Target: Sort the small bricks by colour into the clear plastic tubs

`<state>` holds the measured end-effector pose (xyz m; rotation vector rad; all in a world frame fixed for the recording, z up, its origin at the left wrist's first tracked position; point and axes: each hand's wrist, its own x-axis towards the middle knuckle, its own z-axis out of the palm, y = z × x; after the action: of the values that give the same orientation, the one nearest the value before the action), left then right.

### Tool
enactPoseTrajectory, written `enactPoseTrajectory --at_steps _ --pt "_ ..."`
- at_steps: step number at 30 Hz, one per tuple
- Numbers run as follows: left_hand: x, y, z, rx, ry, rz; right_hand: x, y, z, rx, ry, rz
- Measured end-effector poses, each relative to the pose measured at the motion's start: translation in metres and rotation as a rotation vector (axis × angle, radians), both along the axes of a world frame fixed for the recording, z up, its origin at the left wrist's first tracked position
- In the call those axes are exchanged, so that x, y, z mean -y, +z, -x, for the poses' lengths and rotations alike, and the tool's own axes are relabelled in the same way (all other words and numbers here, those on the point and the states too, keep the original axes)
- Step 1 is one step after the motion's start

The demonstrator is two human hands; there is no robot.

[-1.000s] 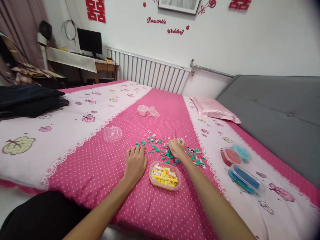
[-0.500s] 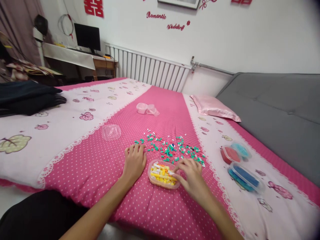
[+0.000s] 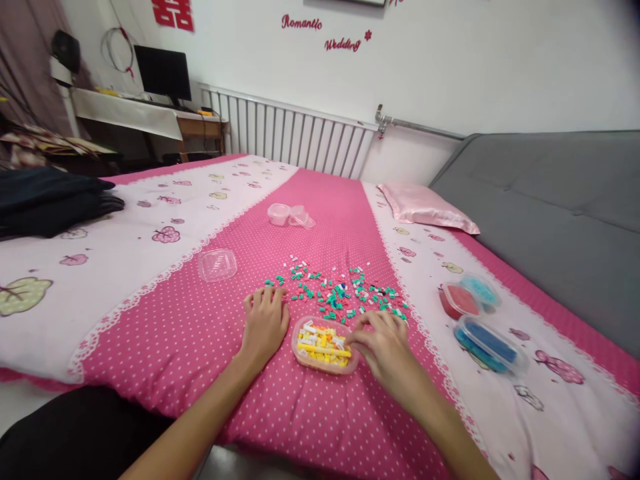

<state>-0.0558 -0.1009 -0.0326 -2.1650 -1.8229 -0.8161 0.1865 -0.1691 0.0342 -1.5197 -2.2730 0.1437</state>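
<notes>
The left hand (image 3: pixel 267 321) lies flat and empty on the bed (image 3: pixel 300 417). Between both hands sits the tub (image 3: pixel 320 368). The right hand (image 3: pixel 383 337) pinches at its edge, but I can't tell on what

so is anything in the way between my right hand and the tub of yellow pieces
Nothing visible. Your right hand has its fingertips at the tub's right rim; the loose green pieces lie beyond the tub.
</notes>
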Motion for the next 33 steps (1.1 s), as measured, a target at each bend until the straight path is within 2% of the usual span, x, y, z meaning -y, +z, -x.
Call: enactPoseTrajectory --at_steps 5,9,12,14,16,19,24,28,33 --pt "0.001 0.000 0.000 0.002 -0.009 0.014 -0.002 -0.004 0.001 -0.022 0.061 0.035" --pt "0.001 -0.002 0.000 0.012 -0.004 0.014 -0.004 0.003 -0.005 -0.036 0.126 0.062" --pt "0.000 -0.005 0.000 0.032 0.001 0.009 -0.021 0.012 -0.008 -0.071 0.091 0.055" --pt "0.000 -0.006 0.000 0.044 0.000 0.007 -0.044 0.012 -0.004 -0.020 -0.004 0.024" --pt "0.000 -0.006 0.001 0.055 0.000 0.006 -0.070 0.006 0.006 0.107 -0.168 -0.007" --pt "0.001 -0.006 0.001 0.067 0.003 0.009 -0.104 -0.013 0.024 0.185 -0.268 -0.005" --pt "0.000 -0.007 0.002 0.071 -0.019 0.020 -0.128 -0.035 0.039 0.289 -0.218 0.013" --pt "-0.001 -0.007 0.002 0.076 -0.038 0.031 -0.140 -0.037 0.040 0.340 -0.184 0.025" --pt "0.000 -0.007 0.002 0.085 -0.044 0.035 -0.150 -0.041 0.042 0.340 -0.210 0.068"
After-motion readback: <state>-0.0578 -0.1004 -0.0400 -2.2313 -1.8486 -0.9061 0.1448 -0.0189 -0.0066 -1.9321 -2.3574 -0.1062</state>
